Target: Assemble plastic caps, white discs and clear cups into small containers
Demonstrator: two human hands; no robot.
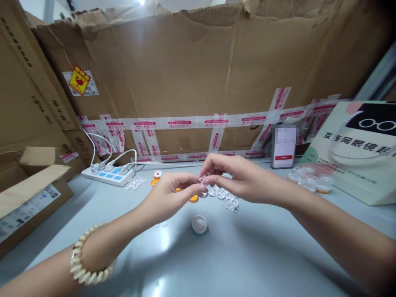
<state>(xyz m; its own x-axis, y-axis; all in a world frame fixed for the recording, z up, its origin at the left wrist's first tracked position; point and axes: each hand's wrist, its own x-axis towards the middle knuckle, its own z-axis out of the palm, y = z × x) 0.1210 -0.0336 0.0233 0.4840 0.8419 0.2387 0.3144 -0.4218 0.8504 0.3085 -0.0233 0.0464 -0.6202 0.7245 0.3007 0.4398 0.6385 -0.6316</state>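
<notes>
My right hand [236,178] pinches a small white plastic piece [202,179] between thumb and fingertips. My left hand [173,194] meets it there, its thumb and fingers closed towards each other; what lies between them, if anything, is hidden. Behind and below the fingers lies a pile of white openwork plastic pieces [221,193], with one piece [232,205] at its near edge. An orange disc [193,198] shows just under the left fingertips. Nearer to me, a round white cup-like part [199,224] rests on the table.
A white power strip [108,175] with plugged cables sits at the back left, beside small white pieces [136,182]. Orange and white rings [157,175] lie near it. At the right stand a phone [283,146], bagged parts [311,179] and a paper bag [355,152]. Cardboard [173,74] walls the back.
</notes>
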